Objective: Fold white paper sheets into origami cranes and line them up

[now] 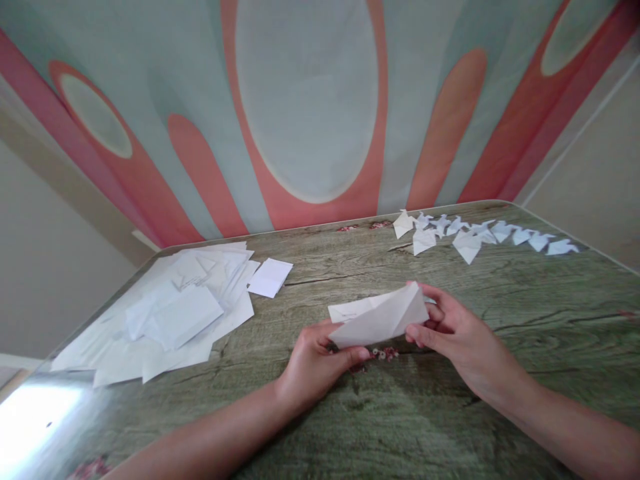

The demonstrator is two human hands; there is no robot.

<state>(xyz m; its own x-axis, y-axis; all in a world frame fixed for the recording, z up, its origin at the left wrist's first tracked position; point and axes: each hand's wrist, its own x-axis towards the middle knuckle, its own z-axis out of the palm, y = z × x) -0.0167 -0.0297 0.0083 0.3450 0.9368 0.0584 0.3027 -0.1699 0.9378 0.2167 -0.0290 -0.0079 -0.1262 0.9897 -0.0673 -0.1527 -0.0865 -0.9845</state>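
A partly folded sheet of white paper (pixel 380 317) is held above the wood-patterned table, with creases across it and faint writing on its back layer. My left hand (pixel 320 353) grips its lower left end, thumb in front and fingers behind. At the other end, my right hand (pixel 445 323) pinches the right edge between thumb and fingers. Some of the fingers of both hands are hidden behind the paper. Beyond it, at the back right, stand several folded paper birds (pixel 469 245).
A spread pile of white paper sheets (pixel 230 330) covers the left of the table (pixel 310 267). Beside it lies a small stack of white paper squares (pixel 271 277). A patterned red and grey-green cloth (pixel 310 100) hangs along the table's back edge.
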